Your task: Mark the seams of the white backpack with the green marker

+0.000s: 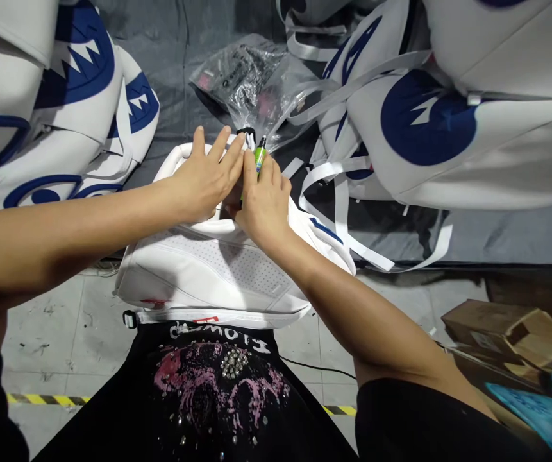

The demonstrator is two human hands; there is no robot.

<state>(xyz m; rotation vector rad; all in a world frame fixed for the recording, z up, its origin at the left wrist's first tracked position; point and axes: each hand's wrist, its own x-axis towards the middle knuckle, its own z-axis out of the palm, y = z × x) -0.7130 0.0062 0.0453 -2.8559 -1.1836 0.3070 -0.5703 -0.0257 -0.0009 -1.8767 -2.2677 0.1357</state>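
Leaning pile of white backpacks (74, 109), left: heaped on the dark table cover (179, 64), navy eye and toothed-mouth patches showing; apart from both hands.

Perforated-panel backpack (222, 269), near middle: white, lying between a printed black top (227, 385) and the table, dotted panel facing up; far part largely covered by the hands.

Left hand (203, 176): palm down over the backpack's far part, fingers stretched out and slightly spread, gripping nothing visible; thumb hidden, so cannot tell whether hooked under an edge.

Clear plastic bag (247, 77), far middle: crumpled, just beyond the fingertips; contents too unclear to name.

Green pen-like tool (259, 159): slim, dark end pointing far, just right of the left fingertips.

Right hand (265, 202): grasping the green tool, fingers bent over the backpack. Step in hand, as judged: bracing with the left, guiding the tool with the right; point of contact hidden. Next move, as judged: calling for a steady left press and fine control of the dark end, clear of left fingertips.

White straps (343, 212), right of middle: looping loosely over the table's near edge.

Second backpack pile (501, 147), far right: navy patches, nearest one on its side.

Cardboard box (482, 324), near right: flaps apart, below table level.
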